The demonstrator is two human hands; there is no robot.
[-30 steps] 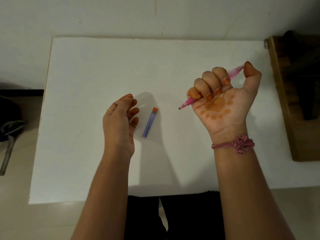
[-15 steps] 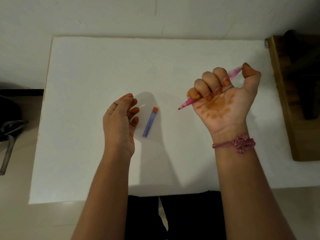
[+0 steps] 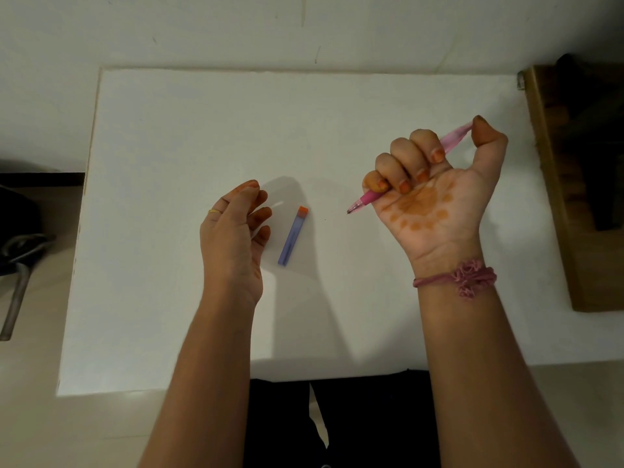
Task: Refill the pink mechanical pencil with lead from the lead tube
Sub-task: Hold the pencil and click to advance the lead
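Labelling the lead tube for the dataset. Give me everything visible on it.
The lead tube is a slim, flat-sided case, translucent blue-violet plastic by its look, with an orange cap on the far end, still on. It lies flat on the white table, long axis tilted a little, cap end farther away and slightly to the right. Nothing touches it: the left hand hovers just beside it with loosely curled fingers, and the pencil in the right hand points toward it from a distance. Contents cannot be made out.

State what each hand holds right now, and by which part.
The right hand grips the slim pink plastic mechanical pencil around its middle barrel, thumb on its top end. The left hand holds nothing; the purple orange-capped lead tube lies beside it.
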